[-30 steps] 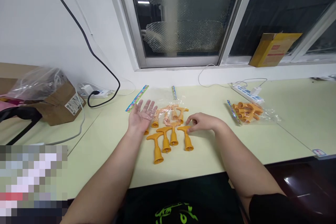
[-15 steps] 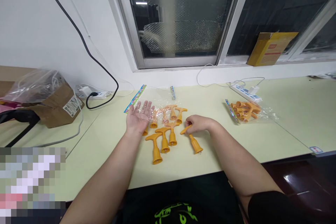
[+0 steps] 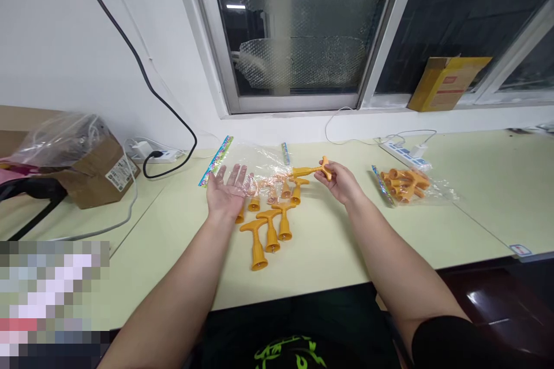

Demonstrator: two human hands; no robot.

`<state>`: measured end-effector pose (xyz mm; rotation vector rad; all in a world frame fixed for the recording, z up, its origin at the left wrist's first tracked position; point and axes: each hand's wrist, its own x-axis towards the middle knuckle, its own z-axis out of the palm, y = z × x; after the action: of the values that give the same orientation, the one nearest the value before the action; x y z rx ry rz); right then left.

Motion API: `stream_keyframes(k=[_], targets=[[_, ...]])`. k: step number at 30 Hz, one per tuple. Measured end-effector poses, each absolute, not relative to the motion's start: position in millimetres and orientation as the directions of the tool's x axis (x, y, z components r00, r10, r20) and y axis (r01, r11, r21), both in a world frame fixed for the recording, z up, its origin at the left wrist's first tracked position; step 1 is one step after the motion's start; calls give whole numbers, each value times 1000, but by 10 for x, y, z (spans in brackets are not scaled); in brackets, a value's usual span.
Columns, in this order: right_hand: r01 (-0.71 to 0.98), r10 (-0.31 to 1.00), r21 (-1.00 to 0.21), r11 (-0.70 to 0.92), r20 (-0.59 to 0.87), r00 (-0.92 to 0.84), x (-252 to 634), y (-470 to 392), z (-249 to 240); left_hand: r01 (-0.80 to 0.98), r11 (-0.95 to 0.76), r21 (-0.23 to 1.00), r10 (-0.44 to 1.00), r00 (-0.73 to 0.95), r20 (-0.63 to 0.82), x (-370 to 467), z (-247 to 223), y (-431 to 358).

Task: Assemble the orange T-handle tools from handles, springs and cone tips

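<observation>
I have left hand (image 3: 225, 199) spread wide, palm up, fingers touching clear bag (image 3: 255, 157) | right hand (image 3: 341, 181) pinched shut on handle of orange T-handled piece (image 3: 306, 172)

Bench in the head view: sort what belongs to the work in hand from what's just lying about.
Work in hand:
orange T-handled piece, held in the right hand
clear bag, at the open left hand
loose orange pieces
filled bag, probably

Apparently just lying about:
cardboard box
yellow carton
power strip
black cable
</observation>
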<state>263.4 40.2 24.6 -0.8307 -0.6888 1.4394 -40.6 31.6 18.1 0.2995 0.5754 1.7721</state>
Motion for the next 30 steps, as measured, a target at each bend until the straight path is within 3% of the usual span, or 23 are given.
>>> stream_keyframes(k=[6, 13, 18, 24, 30], targets=[[-667, 974, -713, -217, -200, -104, 2426, 366, 203, -817, -194, 543, 955, -284, -85, -370, 237, 272], [-476, 945, -830, -290, -171, -278, 2212, 234, 129, -780, -177, 600, 967, -252, -43, -291, 212, 230], [-392, 961, -901, -185, -84, -263, 2096, 201, 37, -769, -168, 616, 980, -196, 23, -197, 212, 180], [-455, 947, -874, -168, -15, -321, 1969, 92, 90, -763, -185, 619, 982, -170, 84, -100, 175, 164], [-428, 942, -900, -79, 73, -327, 1825, 72, -3, -766, -76, 639, 995, -100, -2, 36, 167, 108]])
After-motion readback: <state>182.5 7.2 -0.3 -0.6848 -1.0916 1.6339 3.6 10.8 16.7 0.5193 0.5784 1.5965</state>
